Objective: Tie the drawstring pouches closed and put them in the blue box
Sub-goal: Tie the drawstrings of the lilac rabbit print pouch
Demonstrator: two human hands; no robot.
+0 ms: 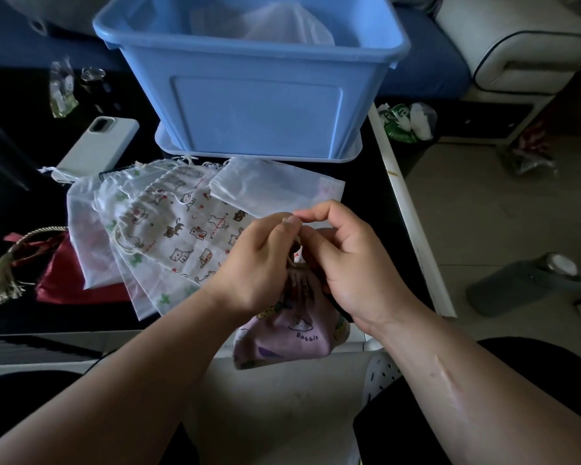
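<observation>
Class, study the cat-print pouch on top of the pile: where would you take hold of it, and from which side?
Probably pinch the cat-print pouch at its gathered mouth, coming from the far left. That end lies uncovered and puckered, giving a ridge to pinch, while the left hand, holding the purple pouch, covers its near right corner.

Forearms were bare; a long scar point(448, 380) marked the right forearm point(477, 370) behind the right hand point(346, 263); black clothing point(399, 431) covered both thighs.
</observation>
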